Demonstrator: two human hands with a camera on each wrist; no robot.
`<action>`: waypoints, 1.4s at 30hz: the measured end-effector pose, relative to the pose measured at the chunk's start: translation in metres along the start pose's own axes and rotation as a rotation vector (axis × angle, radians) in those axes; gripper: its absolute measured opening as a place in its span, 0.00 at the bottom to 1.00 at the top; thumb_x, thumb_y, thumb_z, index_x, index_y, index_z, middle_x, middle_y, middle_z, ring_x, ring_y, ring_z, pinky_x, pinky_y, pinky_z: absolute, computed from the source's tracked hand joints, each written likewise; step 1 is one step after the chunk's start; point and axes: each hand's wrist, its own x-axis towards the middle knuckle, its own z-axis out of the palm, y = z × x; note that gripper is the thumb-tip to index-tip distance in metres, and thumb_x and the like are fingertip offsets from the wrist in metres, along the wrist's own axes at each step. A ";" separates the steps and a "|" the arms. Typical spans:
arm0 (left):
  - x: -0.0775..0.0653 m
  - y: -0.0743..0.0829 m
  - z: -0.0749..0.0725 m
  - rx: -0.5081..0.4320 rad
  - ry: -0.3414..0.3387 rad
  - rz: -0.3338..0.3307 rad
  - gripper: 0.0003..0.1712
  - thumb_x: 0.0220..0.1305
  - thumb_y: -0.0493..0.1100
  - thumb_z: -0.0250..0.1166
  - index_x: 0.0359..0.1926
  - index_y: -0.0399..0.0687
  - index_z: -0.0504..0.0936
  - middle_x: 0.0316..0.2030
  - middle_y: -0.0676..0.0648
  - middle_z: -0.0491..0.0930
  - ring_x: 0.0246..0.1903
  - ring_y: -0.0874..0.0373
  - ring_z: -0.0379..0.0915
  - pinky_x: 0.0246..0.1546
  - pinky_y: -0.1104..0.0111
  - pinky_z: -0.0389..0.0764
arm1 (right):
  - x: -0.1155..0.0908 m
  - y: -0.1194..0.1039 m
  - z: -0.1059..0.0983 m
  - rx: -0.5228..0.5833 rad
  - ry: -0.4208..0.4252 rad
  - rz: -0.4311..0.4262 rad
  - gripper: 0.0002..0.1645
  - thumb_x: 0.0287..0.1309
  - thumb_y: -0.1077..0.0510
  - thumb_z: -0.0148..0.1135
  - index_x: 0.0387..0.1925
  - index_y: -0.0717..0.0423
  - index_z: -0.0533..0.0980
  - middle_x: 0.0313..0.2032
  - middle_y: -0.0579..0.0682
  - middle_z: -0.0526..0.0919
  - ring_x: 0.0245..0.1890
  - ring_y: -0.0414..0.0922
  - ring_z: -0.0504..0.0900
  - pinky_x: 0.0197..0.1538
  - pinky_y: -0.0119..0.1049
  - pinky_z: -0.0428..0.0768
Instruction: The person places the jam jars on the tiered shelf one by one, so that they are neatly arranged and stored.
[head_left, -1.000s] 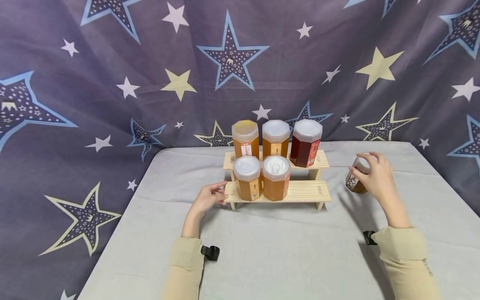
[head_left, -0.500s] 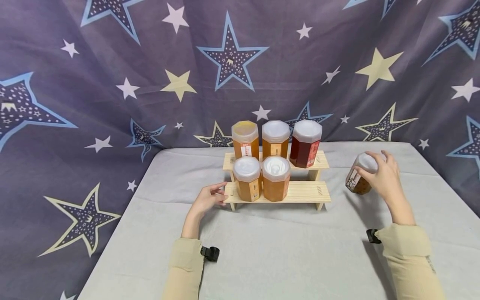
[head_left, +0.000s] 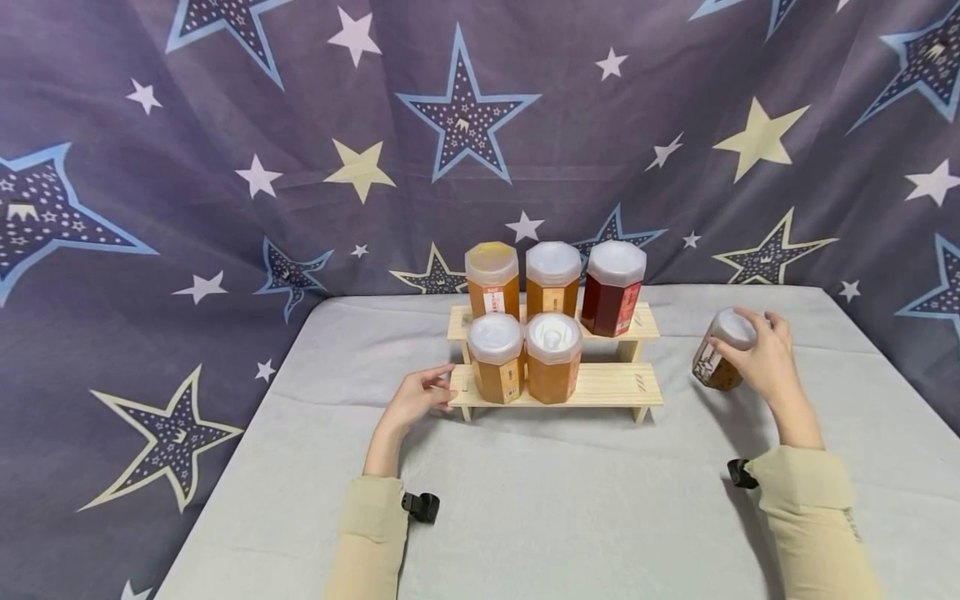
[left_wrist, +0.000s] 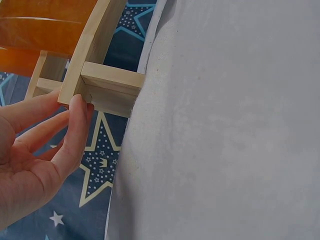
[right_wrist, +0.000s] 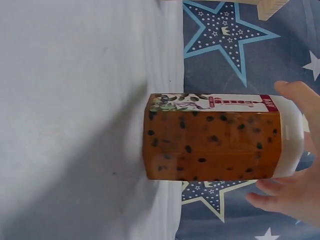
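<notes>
My left hand (head_left: pixel 414 402) pinches the left end of the lower board of a two-step wooden rack (head_left: pixel 611 383); the left wrist view shows its thumb and fingertips at the board's corner (left_wrist: pixel 75 85). Off to the right of the rack, my right hand (head_left: pixel 767 354) holds an octagonal jar (right_wrist: pixel 215 140) by its white lid, thumb on one side and fingers on the other. Amber-brown contents with dark seeds fill this jar, and a printed label runs along one face. Its base is at the grey cloth; whether it touches I cannot tell.
Two amber jars, one on the left (head_left: pixel 496 358) and one on the right (head_left: pixel 553 358), stand on the lower step, which has bare board to their right. The upper step bears two amber jars and a dark red jar (head_left: pixel 613 287). Behind hangs a star-patterned curtain (head_left: pixel 300 100).
My right hand has shifted slightly right around the jar's lid, and the jar has turned a little, showing more of its label towards the left. My left hand and the rack stay put.
</notes>
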 end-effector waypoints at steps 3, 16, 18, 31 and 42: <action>-0.003 0.005 0.001 -0.002 -0.010 -0.003 0.29 0.51 0.24 0.58 0.57 0.28 0.65 0.31 0.40 0.72 0.20 0.62 0.71 0.31 0.61 0.83 | -0.001 0.002 0.002 0.014 0.022 -0.001 0.34 0.48 0.57 0.62 0.55 0.70 0.63 0.53 0.80 0.52 0.55 0.71 0.51 0.53 0.67 0.56; 0.001 -0.002 0.001 0.015 0.018 0.014 0.28 0.50 0.24 0.58 0.56 0.30 0.67 0.30 0.42 0.73 0.21 0.62 0.72 0.28 0.66 0.83 | -0.001 0.009 0.012 0.113 0.120 0.150 0.34 0.47 0.59 0.64 0.57 0.63 0.66 0.52 0.71 0.62 0.51 0.63 0.61 0.54 0.59 0.64; 0.001 -0.003 0.000 0.012 0.019 0.014 0.28 0.50 0.24 0.58 0.56 0.30 0.67 0.30 0.42 0.72 0.21 0.62 0.72 0.29 0.64 0.84 | -0.001 0.009 0.012 0.115 0.119 0.162 0.34 0.46 0.59 0.65 0.57 0.63 0.66 0.51 0.71 0.62 0.51 0.63 0.62 0.53 0.59 0.64; 0.001 -0.004 0.001 0.019 0.007 0.022 0.28 0.51 0.25 0.58 0.56 0.30 0.67 0.31 0.41 0.73 0.22 0.62 0.72 0.32 0.62 0.83 | -0.002 0.008 0.009 0.133 0.142 0.200 0.35 0.43 0.58 0.67 0.55 0.61 0.68 0.52 0.70 0.65 0.51 0.62 0.64 0.56 0.57 0.64; 0.003 -0.005 0.001 0.016 0.012 0.003 0.29 0.51 0.25 0.59 0.57 0.32 0.67 0.32 0.40 0.72 0.21 0.61 0.72 0.32 0.62 0.83 | -0.001 0.007 0.014 0.115 0.223 0.214 0.34 0.40 0.57 0.69 0.53 0.58 0.71 0.51 0.68 0.68 0.52 0.62 0.66 0.57 0.54 0.65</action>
